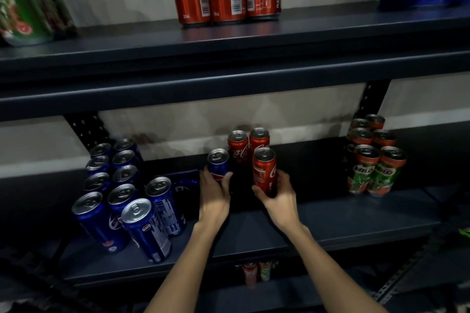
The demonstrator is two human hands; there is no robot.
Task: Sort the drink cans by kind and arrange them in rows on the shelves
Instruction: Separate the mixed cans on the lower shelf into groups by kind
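Middle shelf, centre: left hand grips a blue can; right hand grips a red can, both upright. Two more red cans stand just behind, toward the shelf's back edge. Blue cans in two rows fill the left end, reaching the front edge; one lies on its side behind them. Green Milo cans in two rows sit near the right end. Bare shelf between hands and Milo cans, and along the front edge. Top shelf carries three red cans at its centre.
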